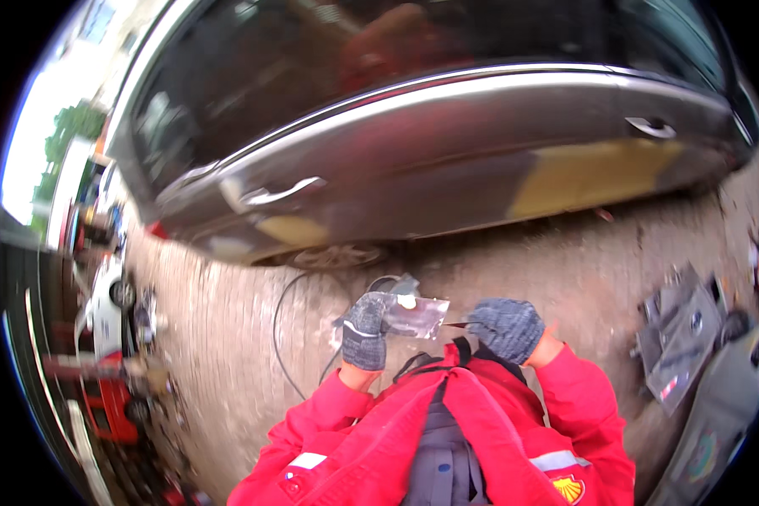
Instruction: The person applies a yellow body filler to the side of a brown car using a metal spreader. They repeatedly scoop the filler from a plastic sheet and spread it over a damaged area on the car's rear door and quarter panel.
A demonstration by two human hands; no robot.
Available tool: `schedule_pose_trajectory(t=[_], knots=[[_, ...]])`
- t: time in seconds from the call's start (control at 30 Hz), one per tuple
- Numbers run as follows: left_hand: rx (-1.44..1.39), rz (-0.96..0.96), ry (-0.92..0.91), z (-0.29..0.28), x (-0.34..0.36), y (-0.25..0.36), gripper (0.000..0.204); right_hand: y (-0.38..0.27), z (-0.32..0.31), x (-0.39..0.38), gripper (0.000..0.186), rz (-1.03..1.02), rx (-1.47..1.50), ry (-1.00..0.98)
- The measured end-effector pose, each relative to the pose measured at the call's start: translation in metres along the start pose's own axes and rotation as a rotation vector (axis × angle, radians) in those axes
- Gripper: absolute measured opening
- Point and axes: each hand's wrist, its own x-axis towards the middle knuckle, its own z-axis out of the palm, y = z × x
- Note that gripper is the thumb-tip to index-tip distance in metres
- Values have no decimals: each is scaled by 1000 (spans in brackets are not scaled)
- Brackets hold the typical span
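My left hand (363, 336), in a grey knit glove, is closed on the edge of a shiny flat rectangular plate (423, 319). A small whitish dab (406, 301) sits near the plate's upper edge, by the fingers. Closed in a similar glove, my right hand (508, 327) holds a thin dark tool (455, 325) whose tip points left at the plate; its handle is hidden in the fist. Both hands are in front of my red jacket, short of the car.
A dark car (447, 160) spans the far side, with tan patches (586, 177) on its lower panels. A hose (278, 337) curves over the ground left of my hands. Grey car panels (683, 337) lie at the right. A white vehicle (108, 308) stands far left.
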Motion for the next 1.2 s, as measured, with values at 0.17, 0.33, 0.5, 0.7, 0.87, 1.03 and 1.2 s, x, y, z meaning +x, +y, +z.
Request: schedule_pose_trajectory(t=[0.17,0.33,0.5,0.7,0.87,1.03,1.2], knots=[[-1403,-823,366,-77,-72,-62,18,-32,96,31,26,272,127,142],[-1518,-857,534,-138,-157,-106,29,-70,207,34,25,670,594,209],[-1664,-864,572,-182,-222,-147,41,-125,268,64,22,1069,1270,169],[-1646,-834,644,-234,-220,-172,59,-171,304,120,20,1279,1523,6],[-1667,-829,806,-251,-220,-203,54,-181,330,171,19,1282,1546,-43],[-1540,-812,700,-286,-185,-237,49,-155,402,215,18,1338,1697,10],[-1239,-1000,704,-322,-160,-269,41,-136,470,246,17,1176,1570,-36]])
